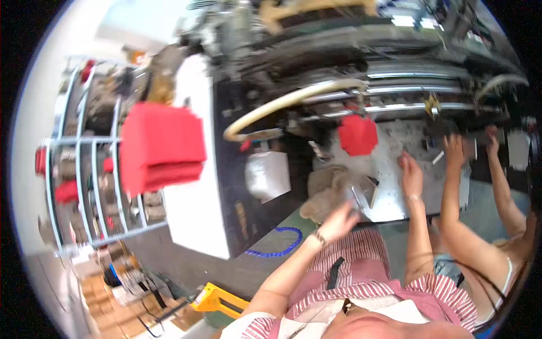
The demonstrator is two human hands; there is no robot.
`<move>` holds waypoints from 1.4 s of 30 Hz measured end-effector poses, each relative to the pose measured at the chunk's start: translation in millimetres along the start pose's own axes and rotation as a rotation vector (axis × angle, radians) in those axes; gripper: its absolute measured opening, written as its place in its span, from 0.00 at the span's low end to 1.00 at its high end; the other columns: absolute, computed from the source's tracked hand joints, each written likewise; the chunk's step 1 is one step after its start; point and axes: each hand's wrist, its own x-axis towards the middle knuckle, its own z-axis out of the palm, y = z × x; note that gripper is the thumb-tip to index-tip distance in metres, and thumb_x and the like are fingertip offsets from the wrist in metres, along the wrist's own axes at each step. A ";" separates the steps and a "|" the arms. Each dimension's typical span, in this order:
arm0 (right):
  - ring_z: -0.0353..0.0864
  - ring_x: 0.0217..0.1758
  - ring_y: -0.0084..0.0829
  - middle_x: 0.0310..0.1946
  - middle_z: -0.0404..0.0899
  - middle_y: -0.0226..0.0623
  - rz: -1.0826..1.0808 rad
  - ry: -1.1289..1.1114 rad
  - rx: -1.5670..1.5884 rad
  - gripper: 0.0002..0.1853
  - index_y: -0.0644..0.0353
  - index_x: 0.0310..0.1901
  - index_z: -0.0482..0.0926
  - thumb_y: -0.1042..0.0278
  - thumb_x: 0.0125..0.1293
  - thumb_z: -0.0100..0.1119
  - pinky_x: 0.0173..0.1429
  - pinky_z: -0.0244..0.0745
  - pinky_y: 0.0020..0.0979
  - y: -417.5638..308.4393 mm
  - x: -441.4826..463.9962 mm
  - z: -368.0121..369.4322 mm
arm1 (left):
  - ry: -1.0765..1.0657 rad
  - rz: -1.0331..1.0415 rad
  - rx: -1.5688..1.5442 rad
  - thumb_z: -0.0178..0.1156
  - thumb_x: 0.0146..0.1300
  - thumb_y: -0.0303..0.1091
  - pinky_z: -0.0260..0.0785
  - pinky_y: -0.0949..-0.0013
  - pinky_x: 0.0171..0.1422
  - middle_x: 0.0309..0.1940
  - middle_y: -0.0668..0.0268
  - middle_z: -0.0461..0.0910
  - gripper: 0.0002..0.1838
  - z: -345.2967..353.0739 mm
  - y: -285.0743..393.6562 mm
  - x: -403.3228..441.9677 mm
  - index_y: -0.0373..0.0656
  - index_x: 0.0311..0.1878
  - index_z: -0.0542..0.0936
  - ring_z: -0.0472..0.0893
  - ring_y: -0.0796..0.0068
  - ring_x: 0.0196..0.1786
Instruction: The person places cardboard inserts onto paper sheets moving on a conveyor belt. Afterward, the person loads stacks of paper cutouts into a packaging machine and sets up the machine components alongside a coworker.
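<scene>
From where I stood, I could see both of the person's arms reaching out in front. The left arm [285,277] went out at a slant, in toward the middle. Its wrist [320,237] had a band around it, and the left hand [340,220] was low, with its fingers pointing forward. They were so blurry that I couldn't tell if they were gripping. The right arm [416,234] went almost straight ahead, with a thin band at the wrist [414,198]. The right hand [412,172] reached farther out than the left, its fingers a bit bent. The two hands were apart, not touching.
</scene>
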 end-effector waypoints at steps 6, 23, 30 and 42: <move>0.78 0.51 0.26 0.47 0.81 0.38 -0.468 -0.458 0.598 0.19 0.67 0.58 0.73 0.63 0.75 0.42 0.58 0.70 0.27 -259.4 -86.5 5.8 | 0.120 0.547 0.029 0.58 0.63 0.30 0.58 0.60 0.71 0.63 0.56 0.70 0.24 -150.8 137.0 -185.7 0.39 0.63 0.70 0.68 0.59 0.67; 0.80 0.50 0.34 0.48 0.79 0.44 -0.299 -0.528 0.527 0.31 0.69 0.55 0.72 0.57 0.54 0.68 0.55 0.73 0.32 -504.3 -112.8 167.3 | 0.479 0.253 -0.917 0.60 0.64 0.45 0.64 0.64 0.62 0.54 0.65 0.77 0.23 -426.1 70.8 -200.1 0.41 0.57 0.74 0.75 0.72 0.56; 0.72 0.59 0.34 0.58 0.68 0.47 -0.925 -0.281 0.469 0.44 0.65 0.67 0.55 0.71 0.51 0.70 0.62 0.70 0.31 -517.8 -174.3 147.6 | 0.402 0.926 -1.047 0.53 0.69 0.36 0.57 0.62 0.71 0.66 0.64 0.64 0.29 -381.9 47.0 -218.4 0.40 0.70 0.57 0.65 0.69 0.67; 0.69 0.60 0.25 0.58 0.70 0.35 -0.638 -0.741 0.699 0.41 0.61 0.67 0.58 0.82 0.51 0.67 0.64 0.67 0.30 -374.9 -169.4 -6.2 | 0.654 0.778 -0.834 0.58 0.64 0.27 0.55 0.61 0.70 0.69 0.57 0.57 0.40 -194.2 111.1 -231.4 0.40 0.73 0.45 0.62 0.64 0.67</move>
